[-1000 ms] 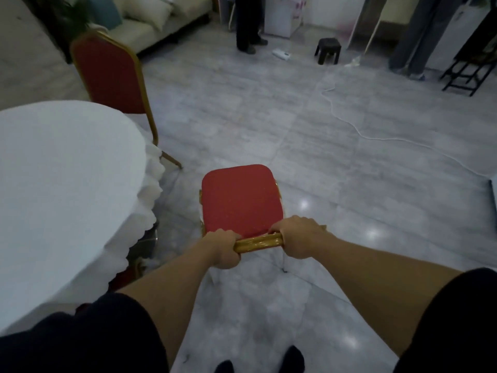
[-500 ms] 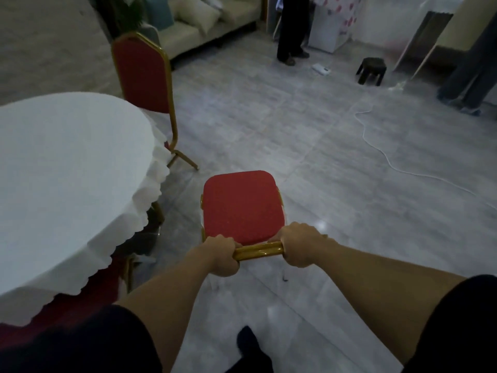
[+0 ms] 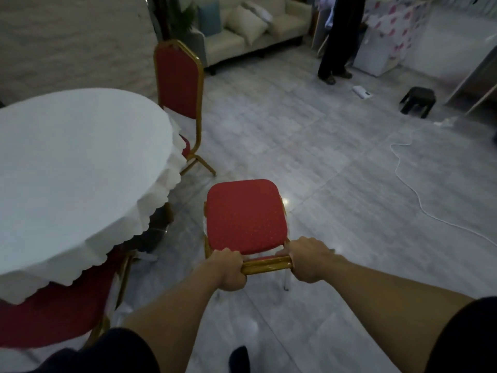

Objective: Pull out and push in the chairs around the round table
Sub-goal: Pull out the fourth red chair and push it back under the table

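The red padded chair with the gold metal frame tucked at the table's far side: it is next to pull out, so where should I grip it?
Grip the top rail of the red padded chair with the gold metal frame, coming from behind its upright back. That back faces away from the round table in the white cloth, while the seat sits partly under the cloth's edge, out of easy reach.

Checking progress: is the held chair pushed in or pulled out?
Pulled out: the held chair stands clear of the round table.

We count three red chairs: one (image 3: 244,216) just ahead of our two hands, left hand (image 3: 228,269) and right hand (image 3: 309,259); one (image 3: 178,82) far ahead-left; one (image 3: 51,316) near-left. One round counter (image 3: 75,168), one sofa (image 3: 250,30), one dark stool (image 3: 417,100) far ahead-right.
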The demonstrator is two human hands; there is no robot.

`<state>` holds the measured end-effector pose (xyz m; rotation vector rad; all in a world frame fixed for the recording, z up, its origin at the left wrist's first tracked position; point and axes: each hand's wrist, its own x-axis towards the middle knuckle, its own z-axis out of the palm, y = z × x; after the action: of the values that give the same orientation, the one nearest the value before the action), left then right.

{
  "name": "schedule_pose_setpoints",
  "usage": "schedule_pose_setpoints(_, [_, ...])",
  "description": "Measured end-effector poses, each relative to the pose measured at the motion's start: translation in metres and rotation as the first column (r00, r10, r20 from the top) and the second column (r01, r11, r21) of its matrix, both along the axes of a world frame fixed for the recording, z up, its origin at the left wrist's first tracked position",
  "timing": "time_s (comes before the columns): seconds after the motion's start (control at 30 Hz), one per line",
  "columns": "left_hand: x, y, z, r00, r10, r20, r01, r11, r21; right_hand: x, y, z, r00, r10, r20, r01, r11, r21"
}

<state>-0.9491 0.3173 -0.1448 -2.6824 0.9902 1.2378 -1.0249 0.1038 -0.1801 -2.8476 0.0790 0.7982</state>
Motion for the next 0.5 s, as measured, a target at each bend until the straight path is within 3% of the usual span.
schedule_pose_setpoints(0.17, [-0.002,-0.006,-0.008,0.99,0.142,-0.012,-0.142,0.99,0.02,0.02,-0.019,-0.008,0.997,0.079,-0.019,-0.08,0.996,-0.033])
schedule_pose_setpoints(0.5, [-0.046,-0.064,-0.012,0.878,0.477,0.043,-0.478,0.878,0.01,0.061,-0.076,0.007,0.875,0.484,-0.002,-0.484,0.875,0.003])
